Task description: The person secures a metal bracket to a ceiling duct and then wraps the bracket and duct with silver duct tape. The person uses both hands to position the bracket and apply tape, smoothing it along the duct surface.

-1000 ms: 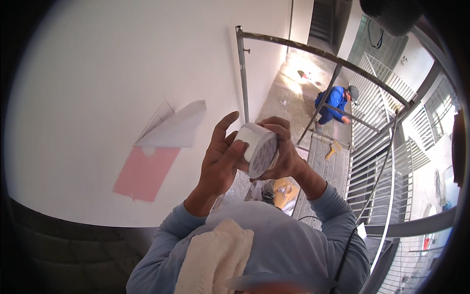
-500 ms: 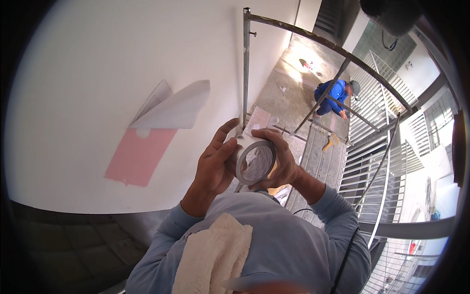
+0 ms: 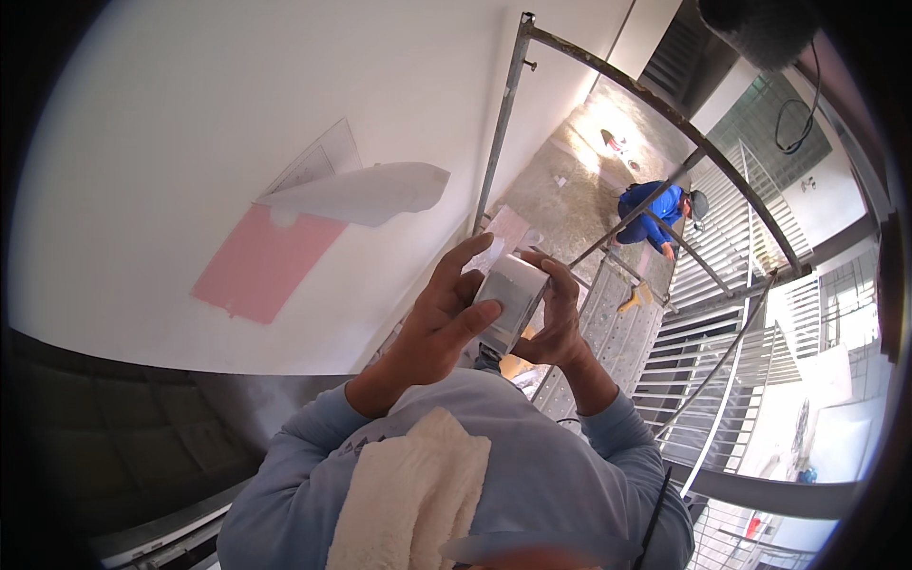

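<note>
In front of my chest I hold a wide roll of silvery-grey tape (image 3: pixel 511 296), its outer face turned up towards the view. My left hand (image 3: pixel 432 328) grips it from the left, the thumb pressed on the outer face and the index finger stretched beyond it. Around the right edge curl the fingers of my right hand (image 3: pixel 562 318). On the white wall (image 3: pixel 171 142) to the left is a pink rectangle (image 3: pixel 271 266). A pale sheet (image 3: pixel 389 195), its free end curling outward, hangs partly over the rectangle's upper end.
A metal scaffold frame (image 3: pixel 503 128) rises ahead, beside the wall. Below on the right runs a perforated metal platform (image 3: pixel 608 342) with a yellow-handled tool (image 3: pixel 634 298) on it. Farther off, a co-worker in blue (image 3: pixel 644 211) crouches near white railings (image 3: pixel 693 380). A towel (image 3: pixel 408 494) hangs on my chest.
The tape roll has turned: its open ring faced me before, and now its outer face does. My left thumb has come onto that face. The whole view has shifted and tilted slightly.
</note>
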The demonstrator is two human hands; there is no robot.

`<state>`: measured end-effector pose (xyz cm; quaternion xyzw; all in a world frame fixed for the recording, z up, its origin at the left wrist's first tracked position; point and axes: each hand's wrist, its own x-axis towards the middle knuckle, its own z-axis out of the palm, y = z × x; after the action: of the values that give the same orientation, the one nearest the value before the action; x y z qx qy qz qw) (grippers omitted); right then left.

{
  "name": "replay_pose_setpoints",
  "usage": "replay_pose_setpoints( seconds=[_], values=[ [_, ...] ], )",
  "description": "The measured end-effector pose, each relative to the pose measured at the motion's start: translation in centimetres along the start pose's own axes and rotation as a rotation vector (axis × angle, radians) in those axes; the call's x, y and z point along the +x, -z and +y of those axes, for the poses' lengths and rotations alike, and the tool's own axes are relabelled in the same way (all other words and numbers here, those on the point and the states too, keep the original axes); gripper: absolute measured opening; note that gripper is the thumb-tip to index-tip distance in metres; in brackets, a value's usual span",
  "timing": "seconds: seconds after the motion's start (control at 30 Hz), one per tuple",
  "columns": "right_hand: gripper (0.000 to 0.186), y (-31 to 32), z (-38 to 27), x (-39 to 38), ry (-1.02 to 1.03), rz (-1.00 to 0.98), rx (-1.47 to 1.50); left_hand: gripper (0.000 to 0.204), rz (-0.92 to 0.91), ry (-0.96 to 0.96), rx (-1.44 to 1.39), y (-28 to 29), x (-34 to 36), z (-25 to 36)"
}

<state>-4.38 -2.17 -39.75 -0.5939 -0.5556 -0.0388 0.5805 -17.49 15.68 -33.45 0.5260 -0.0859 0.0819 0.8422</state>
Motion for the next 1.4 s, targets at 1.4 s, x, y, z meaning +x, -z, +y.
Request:
replay_pose_setpoints(
  seconds=[1.4],
  values=[
    [0.066, -2.8, -0.9, -1.3, -1.339, -0.221, 0.554, 0.036, -0.043, -0.072, 1.081, 4.5, -4.7, -3.4]
  ],
)
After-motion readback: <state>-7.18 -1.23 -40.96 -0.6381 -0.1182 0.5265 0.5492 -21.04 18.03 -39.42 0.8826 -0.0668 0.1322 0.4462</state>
